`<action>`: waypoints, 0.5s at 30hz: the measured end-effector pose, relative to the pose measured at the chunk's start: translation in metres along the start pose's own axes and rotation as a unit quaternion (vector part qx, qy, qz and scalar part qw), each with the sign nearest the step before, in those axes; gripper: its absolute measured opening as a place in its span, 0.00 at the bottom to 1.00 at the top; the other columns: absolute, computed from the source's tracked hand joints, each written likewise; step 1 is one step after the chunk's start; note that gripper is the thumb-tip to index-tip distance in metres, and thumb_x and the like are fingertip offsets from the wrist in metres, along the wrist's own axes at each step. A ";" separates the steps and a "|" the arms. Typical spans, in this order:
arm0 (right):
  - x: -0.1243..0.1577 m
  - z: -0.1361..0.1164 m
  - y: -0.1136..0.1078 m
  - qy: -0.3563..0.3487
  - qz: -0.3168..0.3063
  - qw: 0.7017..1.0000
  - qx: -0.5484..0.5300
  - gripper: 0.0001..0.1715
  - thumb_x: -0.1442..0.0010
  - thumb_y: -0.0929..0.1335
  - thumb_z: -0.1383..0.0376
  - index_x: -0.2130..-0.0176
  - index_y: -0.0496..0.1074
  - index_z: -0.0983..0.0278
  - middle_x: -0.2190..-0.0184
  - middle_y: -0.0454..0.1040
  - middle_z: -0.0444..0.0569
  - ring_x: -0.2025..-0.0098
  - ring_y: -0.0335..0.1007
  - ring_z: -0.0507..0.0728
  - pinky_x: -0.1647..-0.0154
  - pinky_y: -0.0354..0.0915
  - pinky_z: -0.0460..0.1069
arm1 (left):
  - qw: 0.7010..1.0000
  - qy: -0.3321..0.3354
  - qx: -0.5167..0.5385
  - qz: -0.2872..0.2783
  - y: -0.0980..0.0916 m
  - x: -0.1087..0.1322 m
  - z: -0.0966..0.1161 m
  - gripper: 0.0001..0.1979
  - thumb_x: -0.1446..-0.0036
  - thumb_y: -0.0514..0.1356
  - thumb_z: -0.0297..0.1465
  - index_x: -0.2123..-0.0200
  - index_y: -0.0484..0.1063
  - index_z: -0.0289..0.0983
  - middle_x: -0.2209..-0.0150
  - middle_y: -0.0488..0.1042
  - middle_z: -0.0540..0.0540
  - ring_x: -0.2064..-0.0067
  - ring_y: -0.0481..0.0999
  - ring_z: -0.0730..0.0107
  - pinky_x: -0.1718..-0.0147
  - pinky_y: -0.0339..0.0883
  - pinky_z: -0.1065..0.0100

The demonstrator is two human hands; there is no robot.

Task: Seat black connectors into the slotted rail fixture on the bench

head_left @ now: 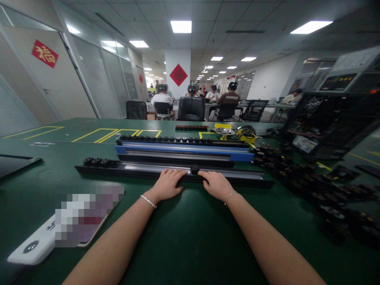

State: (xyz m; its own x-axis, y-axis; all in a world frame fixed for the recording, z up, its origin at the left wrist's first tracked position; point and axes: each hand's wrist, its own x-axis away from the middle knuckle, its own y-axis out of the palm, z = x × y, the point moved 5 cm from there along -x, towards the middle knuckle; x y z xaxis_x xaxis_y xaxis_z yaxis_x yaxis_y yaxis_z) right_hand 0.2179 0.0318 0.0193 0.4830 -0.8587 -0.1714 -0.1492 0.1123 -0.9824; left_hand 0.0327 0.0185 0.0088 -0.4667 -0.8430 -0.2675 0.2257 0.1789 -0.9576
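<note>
A long black rail (142, 168) with a silvery channel lies across the green table in front of me. Several small black parts (100, 162) sit at its left end, and one black part (194, 170) stands near its middle. My left hand (170, 184) rests on the rail just left of that part, its fingers stretched toward it. From the other side my right hand (216, 184) touches or nearly touches the same part, fingers extended. Behind lies a blue rail (178, 151), with a row of black parts (166, 139) beyond it.
On the right a large pile of dark parts (323, 194) spreads beside a black open-frame case (308, 122). A metal bowl (225, 131) stands at the back. To the left lie a white device (32, 247) and a phone (102, 213). People sit at far desks.
</note>
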 end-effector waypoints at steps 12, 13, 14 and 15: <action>0.002 0.007 -0.001 -0.001 0.005 1.000 0.009 0.24 0.40 0.58 0.65 0.44 0.65 0.56 0.53 0.74 0.48 0.51 0.68 0.56 0.49 0.58 0.51 | 1.000 0.006 -0.002 0.009 0.000 0.000 0.000 0.32 0.50 0.60 0.35 0.41 0.56 0.47 0.43 0.67 0.47 0.44 0.65 0.59 0.44 0.51 0.55; 0.002 0.008 -0.001 0.000 0.004 1.000 0.011 0.24 0.40 0.58 0.65 0.44 0.65 0.56 0.52 0.74 0.48 0.51 0.68 0.56 0.49 0.58 0.51 | 1.000 0.006 -0.003 0.009 0.000 0.000 0.000 0.32 0.50 0.59 0.35 0.41 0.56 0.47 0.42 0.67 0.47 0.44 0.65 0.59 0.44 0.51 0.55; 0.002 0.009 -0.002 0.000 0.004 1.000 0.011 0.24 0.40 0.58 0.65 0.44 0.65 0.57 0.52 0.73 0.48 0.51 0.68 0.56 0.49 0.58 0.51 | 1.000 0.005 -0.004 0.009 0.000 0.000 0.000 0.31 0.50 0.59 0.35 0.41 0.56 0.47 0.42 0.66 0.48 0.44 0.65 0.59 0.44 0.51 0.55; 0.002 0.009 -0.002 -0.001 0.004 1.000 0.010 0.24 0.40 0.59 0.65 0.45 0.65 0.57 0.51 0.73 0.48 0.50 0.68 0.56 0.48 0.57 0.51 | 1.000 0.005 -0.005 0.008 0.000 0.000 0.000 0.31 0.49 0.59 0.35 0.41 0.56 0.47 0.42 0.66 0.48 0.44 0.65 0.59 0.44 0.52 0.55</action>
State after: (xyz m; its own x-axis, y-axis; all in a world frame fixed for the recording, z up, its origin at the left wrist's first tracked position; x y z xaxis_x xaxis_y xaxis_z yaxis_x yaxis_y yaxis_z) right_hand 0.2275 0.0344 0.0199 0.4840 -0.8564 -0.1799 -0.1356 0.1297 -0.9822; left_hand 0.0322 0.0184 0.0085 -0.4709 -0.8351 -0.2844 0.2245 0.1984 -0.9541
